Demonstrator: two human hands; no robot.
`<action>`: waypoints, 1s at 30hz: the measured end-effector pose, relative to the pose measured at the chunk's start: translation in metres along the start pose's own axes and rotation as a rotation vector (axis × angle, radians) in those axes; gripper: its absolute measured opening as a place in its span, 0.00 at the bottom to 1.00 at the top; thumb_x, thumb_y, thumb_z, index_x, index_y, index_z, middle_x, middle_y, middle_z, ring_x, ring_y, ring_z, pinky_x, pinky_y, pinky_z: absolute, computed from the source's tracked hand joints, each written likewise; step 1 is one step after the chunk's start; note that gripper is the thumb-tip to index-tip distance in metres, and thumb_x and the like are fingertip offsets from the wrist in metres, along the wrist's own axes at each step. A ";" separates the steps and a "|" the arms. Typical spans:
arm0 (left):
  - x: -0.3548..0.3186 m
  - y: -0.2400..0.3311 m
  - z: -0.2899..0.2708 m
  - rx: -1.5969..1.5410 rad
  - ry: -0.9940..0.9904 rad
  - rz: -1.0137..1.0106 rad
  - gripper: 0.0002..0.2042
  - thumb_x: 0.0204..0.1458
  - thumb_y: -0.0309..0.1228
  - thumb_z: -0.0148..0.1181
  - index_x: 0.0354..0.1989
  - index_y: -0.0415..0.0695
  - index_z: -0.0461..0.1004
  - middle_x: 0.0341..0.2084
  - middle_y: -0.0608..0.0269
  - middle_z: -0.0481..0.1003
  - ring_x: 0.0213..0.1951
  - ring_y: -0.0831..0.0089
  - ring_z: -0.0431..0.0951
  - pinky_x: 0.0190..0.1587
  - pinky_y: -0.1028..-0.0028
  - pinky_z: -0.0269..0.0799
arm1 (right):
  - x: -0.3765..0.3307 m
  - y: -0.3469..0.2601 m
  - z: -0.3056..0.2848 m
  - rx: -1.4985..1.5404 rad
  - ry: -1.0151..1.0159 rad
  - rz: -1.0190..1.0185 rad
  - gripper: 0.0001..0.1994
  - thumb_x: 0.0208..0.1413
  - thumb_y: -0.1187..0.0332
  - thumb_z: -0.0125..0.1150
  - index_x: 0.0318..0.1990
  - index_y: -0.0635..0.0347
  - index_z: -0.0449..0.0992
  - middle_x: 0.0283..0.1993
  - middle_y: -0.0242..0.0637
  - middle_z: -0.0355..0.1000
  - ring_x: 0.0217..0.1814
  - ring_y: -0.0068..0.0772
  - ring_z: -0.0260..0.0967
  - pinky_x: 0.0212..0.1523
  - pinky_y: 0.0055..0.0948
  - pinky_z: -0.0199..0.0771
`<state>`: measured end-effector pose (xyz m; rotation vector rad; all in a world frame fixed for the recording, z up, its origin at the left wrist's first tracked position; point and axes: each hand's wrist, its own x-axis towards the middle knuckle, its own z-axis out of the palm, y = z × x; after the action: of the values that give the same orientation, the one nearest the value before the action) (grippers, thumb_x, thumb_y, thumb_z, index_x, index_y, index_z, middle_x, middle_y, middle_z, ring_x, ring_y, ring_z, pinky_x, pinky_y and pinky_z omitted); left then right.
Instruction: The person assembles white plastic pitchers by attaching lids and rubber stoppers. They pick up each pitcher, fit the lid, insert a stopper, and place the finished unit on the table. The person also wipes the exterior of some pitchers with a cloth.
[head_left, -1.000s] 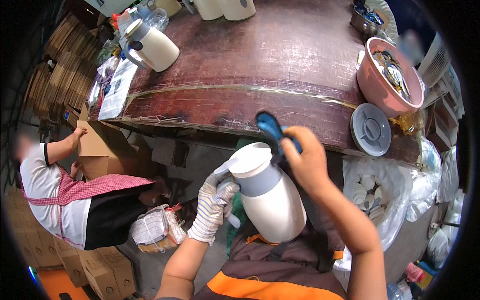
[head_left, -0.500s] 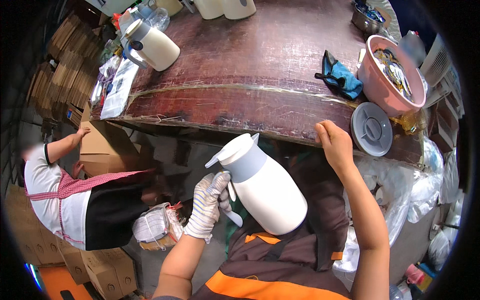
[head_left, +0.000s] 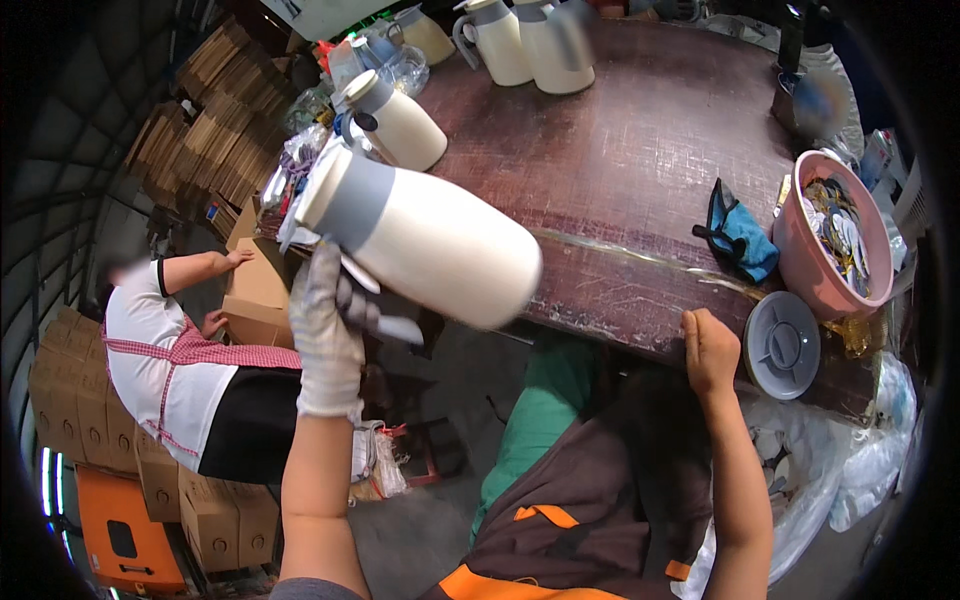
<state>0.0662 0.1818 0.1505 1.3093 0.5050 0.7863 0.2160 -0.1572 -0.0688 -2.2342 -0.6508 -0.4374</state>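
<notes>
At the centre-left of the frame, the gloved left hand [head_left: 328,340] was wrapped around the handle of a smooth cream flask [head_left: 420,235] with a grey collar, lifted on its side over the worn dark-wood bench [head_left: 640,170]. The bare right hand [head_left: 710,350] rested curled on the bench edge, holding nothing, beside a round grey lid [head_left: 782,345] and a pink plastic bowl [head_left: 800,240].

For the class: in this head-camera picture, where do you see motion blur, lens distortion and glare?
Head view: the cream jug in the gloved left hand is smeared by motion, worst at its base; the table edge bows and the corners go black from the fisheye; a pale sheen lies on the tabletop; the right hand looks sharp.
</notes>
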 end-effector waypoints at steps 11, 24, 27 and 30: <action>0.215 -0.104 -0.038 0.459 0.132 0.136 0.20 0.52 0.31 0.62 0.54 0.40 0.69 0.38 0.66 0.74 0.34 0.75 0.73 0.39 0.74 0.69 | 0.007 -0.009 0.005 -0.160 0.080 -0.130 0.10 0.55 0.69 0.59 0.24 0.57 0.68 0.20 0.39 0.64 0.22 0.43 0.65 0.24 0.39 0.63; 0.183 -0.206 0.036 0.401 0.363 0.170 0.21 0.53 0.32 0.61 0.52 0.39 0.65 0.40 0.61 0.71 0.41 0.72 0.69 0.49 0.71 0.65 | 0.014 -0.011 -0.001 -0.188 -0.050 -0.259 0.08 0.48 0.69 0.64 0.25 0.53 0.68 0.20 0.34 0.61 0.21 0.36 0.62 0.23 0.35 0.60; 0.199 -0.210 0.058 0.254 0.326 0.097 0.19 0.51 0.32 0.62 0.49 0.41 0.67 0.40 0.61 0.71 0.42 0.71 0.69 0.49 0.71 0.64 | 0.013 -0.011 -0.002 -0.157 -0.086 -0.240 0.08 0.47 0.69 0.65 0.26 0.54 0.69 0.19 0.33 0.60 0.21 0.36 0.61 0.23 0.34 0.59; 0.232 -0.246 0.040 0.360 0.404 -0.064 0.18 0.47 0.31 0.62 0.46 0.42 0.68 0.39 0.60 0.71 0.41 0.68 0.70 0.49 0.70 0.64 | 0.011 -0.008 0.002 -0.136 -0.096 -0.224 0.08 0.46 0.68 0.65 0.26 0.54 0.69 0.19 0.33 0.59 0.20 0.36 0.60 0.22 0.34 0.58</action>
<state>0.3007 0.3147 -0.0579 1.4579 1.0444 0.9404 0.2207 -0.1471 -0.0596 -2.3310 -0.9532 -0.5002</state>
